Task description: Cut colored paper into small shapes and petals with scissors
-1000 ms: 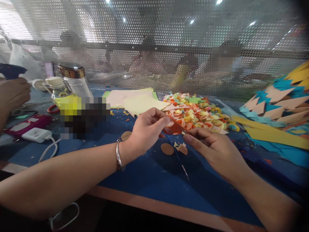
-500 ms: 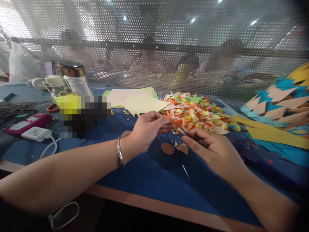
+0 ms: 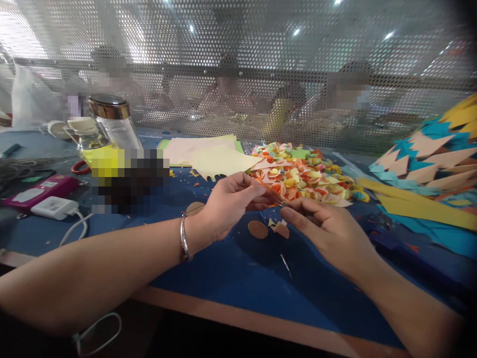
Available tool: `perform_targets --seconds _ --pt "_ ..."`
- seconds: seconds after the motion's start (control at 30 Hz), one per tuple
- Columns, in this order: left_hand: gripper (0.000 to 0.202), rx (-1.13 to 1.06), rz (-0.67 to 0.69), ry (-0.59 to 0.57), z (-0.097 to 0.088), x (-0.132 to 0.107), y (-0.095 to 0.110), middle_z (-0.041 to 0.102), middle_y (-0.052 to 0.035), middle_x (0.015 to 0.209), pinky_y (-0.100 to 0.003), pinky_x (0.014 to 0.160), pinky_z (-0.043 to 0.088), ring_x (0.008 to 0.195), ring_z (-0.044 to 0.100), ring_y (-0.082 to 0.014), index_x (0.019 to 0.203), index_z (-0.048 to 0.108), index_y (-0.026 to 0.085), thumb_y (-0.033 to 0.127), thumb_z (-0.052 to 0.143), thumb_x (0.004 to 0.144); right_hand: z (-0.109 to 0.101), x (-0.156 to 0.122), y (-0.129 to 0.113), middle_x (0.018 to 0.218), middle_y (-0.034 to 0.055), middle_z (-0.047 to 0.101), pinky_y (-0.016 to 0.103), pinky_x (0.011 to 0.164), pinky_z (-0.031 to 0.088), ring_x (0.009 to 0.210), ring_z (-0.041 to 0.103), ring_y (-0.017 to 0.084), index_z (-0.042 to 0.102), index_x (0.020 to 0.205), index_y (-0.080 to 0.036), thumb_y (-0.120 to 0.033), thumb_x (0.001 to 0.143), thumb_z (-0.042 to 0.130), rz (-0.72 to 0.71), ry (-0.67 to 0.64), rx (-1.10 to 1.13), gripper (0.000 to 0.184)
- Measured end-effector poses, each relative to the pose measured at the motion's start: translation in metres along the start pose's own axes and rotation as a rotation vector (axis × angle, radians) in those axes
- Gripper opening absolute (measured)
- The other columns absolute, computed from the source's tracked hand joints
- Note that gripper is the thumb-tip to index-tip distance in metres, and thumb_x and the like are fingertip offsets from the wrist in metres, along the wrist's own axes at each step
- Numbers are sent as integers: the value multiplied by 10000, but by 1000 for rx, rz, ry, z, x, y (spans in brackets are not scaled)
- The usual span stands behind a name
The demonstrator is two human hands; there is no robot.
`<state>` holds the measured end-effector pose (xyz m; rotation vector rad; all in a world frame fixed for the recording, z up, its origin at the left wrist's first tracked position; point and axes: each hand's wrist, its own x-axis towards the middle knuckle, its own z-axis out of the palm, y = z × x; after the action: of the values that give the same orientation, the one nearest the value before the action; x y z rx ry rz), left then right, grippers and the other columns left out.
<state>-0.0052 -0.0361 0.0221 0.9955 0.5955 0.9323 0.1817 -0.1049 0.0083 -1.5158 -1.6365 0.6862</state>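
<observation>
My left hand, a silver bangle on its wrist, pinches a small orange paper piece above the blue table. From the other side my right hand closes its thumb and fingers on a thin metal tool, whose tip meets the paper. The tool's kind is hard to make out, as the fingers cover most of it. Below the hands lie a brown oval disc, some paper scraps and a slim rod with a metal tip. Right behind the hands is a heap of folded paper flowers.
Paper sheets lie at the back. Leftward stand a lidded glass bottle, a yellow-liquid jar and a pink power strip. A layered paper cone and yellow strips are at right. People sit behind the perforated screen.
The orange paper and the metal tool have turned slightly between my fingers. Both hands stay almost in place, and the view has shifted a little.
</observation>
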Motion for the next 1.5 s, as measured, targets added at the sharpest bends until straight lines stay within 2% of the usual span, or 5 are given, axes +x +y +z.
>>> perform_targets --seconds 0.2,0.53,0.83,1.2,1.5 --pt "164 18 39 -40 -2 0 -4 776 -49 810 -321 843 609 763 758 -142 780 572 156 166 699 883 0 0 -3 671 41 720 264 509 475 552 622 151 715 791 -208 -735 865 628 -1 6 -32 539" --pt "161 97 51 -116 -5 1 -7 752 -12 796 -295 826 594 742 733 -113 793 574 170 197 705 882 -2 -1 -2 733 59 735 278 532 497 591 634 164 723 771 -214 -749 893 574 -31 7 -84 568" --pt "169 159 104 -119 -8 4 -8 761 -29 827 -265 791 591 786 748 -120 841 555 176 241 699 899 -3 -2 -2 734 59 740 274 537 496 586 633 156 718 757 -210 -747 888 581 -29 17 -78 570" --pt "168 525 355 -110 -13 4 -6 715 -47 863 -286 775 568 789 680 -132 832 559 201 313 659 907 -3 -2 -2 721 52 727 267 520 481 580 621 152 721 763 -211 -771 874 576 -10 28 -65 589" --pt "155 548 414 -106 -14 5 -9 713 -60 890 -308 794 572 824 688 -148 873 568 197 329 644 904 -2 -2 -2 686 45 729 254 506 453 553 601 139 727 764 -206 -717 894 608 -16 25 -26 541"
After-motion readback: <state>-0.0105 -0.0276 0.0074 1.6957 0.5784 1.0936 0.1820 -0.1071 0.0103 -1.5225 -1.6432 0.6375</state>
